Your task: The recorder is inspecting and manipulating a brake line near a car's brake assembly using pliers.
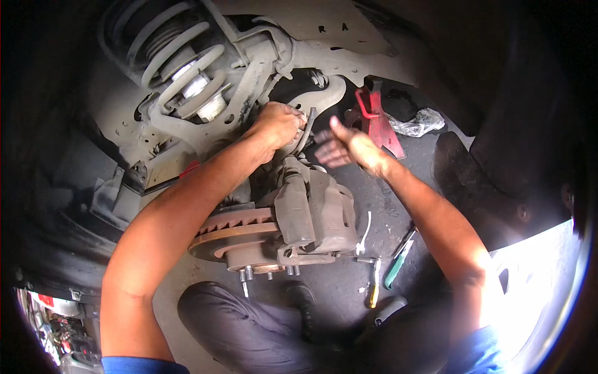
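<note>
My left hand (pixel 280 126) reaches in behind the brake, above the caliper. Its fingers are curled closed beside a grey brake hose (pixel 308 128), and what they grip is hidden. To the right of the hose my right hand (pixel 350 149) is held in the air, thumb raised and fingers stretched out, a little blurred, with nothing seen in it. Below both hands sit the brake caliper (pixel 333 215) and the rusty brake disc (pixel 233 227), whose wheel studs (pixel 249 272) point toward me.
A coil spring (pixel 177 75) with its strut stands at upper left. Beyond my right hand is a red jack stand (pixel 381 124) beside crumpled clear plastic (pixel 423 123). On the floor lie a yellow-handled tool (pixel 374 293), a green-handled tool (pixel 397 268) and a grey cylindrical piece (pixel 391 310).
</note>
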{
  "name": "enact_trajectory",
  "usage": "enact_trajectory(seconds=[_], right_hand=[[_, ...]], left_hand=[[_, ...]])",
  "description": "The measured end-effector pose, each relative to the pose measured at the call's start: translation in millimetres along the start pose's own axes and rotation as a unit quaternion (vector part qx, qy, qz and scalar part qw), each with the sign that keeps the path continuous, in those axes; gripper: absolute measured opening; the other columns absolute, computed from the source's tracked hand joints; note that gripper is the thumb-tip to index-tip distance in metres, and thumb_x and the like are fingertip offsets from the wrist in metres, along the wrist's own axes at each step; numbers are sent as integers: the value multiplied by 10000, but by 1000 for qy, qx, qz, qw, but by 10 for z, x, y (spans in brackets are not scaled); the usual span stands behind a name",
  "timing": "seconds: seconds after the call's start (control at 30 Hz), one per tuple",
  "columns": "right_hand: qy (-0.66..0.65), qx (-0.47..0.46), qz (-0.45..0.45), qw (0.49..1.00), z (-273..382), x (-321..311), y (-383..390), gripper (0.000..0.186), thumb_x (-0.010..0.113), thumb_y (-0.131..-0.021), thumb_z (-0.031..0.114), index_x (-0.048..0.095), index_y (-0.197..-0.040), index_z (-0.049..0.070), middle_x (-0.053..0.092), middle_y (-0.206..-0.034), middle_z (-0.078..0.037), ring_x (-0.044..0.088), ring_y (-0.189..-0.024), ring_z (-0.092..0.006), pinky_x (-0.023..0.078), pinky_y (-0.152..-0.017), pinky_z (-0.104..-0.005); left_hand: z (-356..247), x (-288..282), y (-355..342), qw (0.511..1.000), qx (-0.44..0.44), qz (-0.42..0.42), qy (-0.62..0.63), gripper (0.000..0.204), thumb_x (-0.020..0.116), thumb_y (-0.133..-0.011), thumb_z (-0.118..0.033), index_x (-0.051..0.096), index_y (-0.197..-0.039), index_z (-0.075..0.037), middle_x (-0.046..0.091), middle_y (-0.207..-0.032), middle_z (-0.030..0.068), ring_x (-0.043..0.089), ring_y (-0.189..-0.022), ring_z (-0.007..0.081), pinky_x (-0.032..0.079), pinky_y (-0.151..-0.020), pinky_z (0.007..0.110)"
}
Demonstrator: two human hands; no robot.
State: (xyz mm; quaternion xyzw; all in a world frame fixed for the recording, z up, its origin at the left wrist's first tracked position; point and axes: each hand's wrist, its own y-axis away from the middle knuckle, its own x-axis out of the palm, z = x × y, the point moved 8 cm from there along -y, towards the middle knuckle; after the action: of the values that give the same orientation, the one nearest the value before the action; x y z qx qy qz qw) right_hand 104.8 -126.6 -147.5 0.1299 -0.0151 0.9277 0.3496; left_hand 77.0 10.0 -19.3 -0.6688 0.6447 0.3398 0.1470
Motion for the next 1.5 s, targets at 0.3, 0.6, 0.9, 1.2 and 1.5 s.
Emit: enact_trajectory(seconds=[0.3,0.6,0.9,1.2,1.5], right_hand=[[-11,-89,-104,990,538,149,127,342,634,-1046,340,693,-1098,7,692,-941,-52,690,-834,-165,590,-820,-331],[-67,-133,-163,975,590,-16,133,196,622,-1031,185,685,-1029,-1,673,-822,-42,607,-721,-121,488,-698,-273],[19,-154,-144,977,542,-9,32,220,658,-1002,194,699,-1080,-7,638,-811,-5,541,-700,-93,481,-699,-254],[4,-158,-161,974,462,-148,-52,173,667,-988,171,695,-1040,8,612,-817,26,517,-712,-68,459,-684,-243],[45,-209,-169,962,616,-149,-8,144,686,-975,136,682,-1052,14,654,-883,19,526,-740,-47,452,-693,-241]], left_hand=[[-442,-51,115,968,53,57,-238,368,533,-1096,-293,683,-1141,39,725,-984,125,666,-682,182,596,-700,347],[-769,-124,-49,881,226,81,-408,320,649,-976,-131,676,-1232,58,740,-1133,245,706,-1092,325,517,-967,421],[-398,58,-205,868,180,174,-428,293,661,-955,-139,713,-1192,25,750,-1140,198,698,-1108,307,509,-1000,403],[-373,59,-268,884,180,160,-400,369,797,-819,-49,682,-1150,65,753,-1038,191,715,-1002,252,539,-909,376],[-451,11,-239,888,201,118,-397,272,755,-859,-67,690,-1088,65,749,-921,182,716,-863,241,549,-810,372]])
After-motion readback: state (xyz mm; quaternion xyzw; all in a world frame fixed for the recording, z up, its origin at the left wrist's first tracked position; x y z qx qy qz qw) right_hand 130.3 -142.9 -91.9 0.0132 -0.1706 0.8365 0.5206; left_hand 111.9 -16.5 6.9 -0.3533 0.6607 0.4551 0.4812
